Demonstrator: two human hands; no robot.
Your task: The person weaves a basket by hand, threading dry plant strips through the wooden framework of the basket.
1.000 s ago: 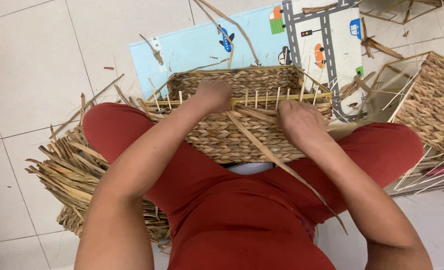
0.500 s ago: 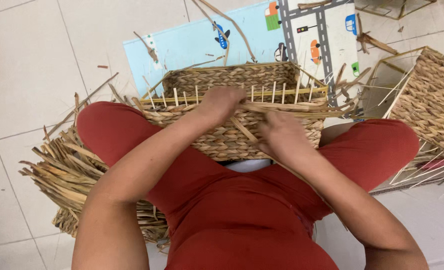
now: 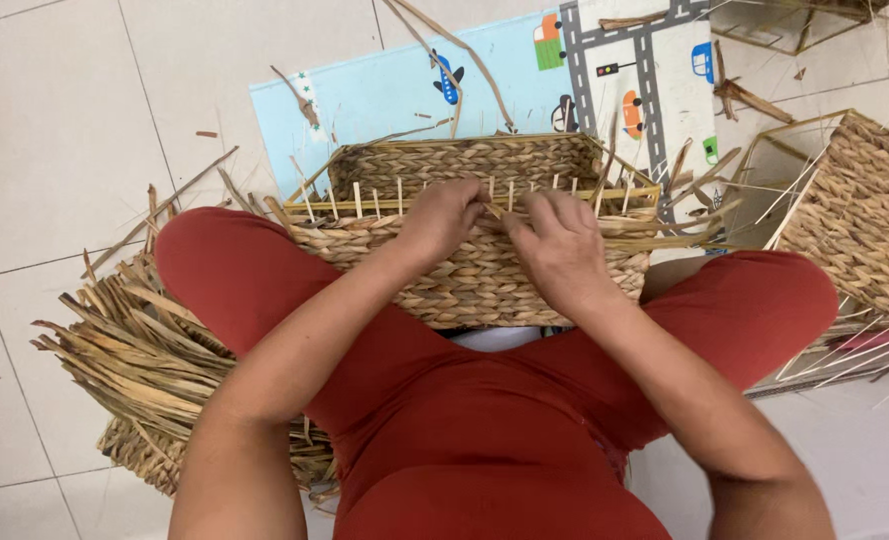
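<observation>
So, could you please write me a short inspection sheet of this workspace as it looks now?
Surface: pale tiled floor, with a blue play mat printed with roads and vehicles.
Job's things: half-woven straw basket on the lap, upright stakes along its rim.
Clutter: bundle of dried straw strips at the left leg; second woven basket on the right; loose strands scattered about.
Hands: left hand and right hand both at the basket's near rim, fingers working a strand.
Cables: nothing seen.
Surroundings: red trousers; another wire frame at the top edge.
</observation>
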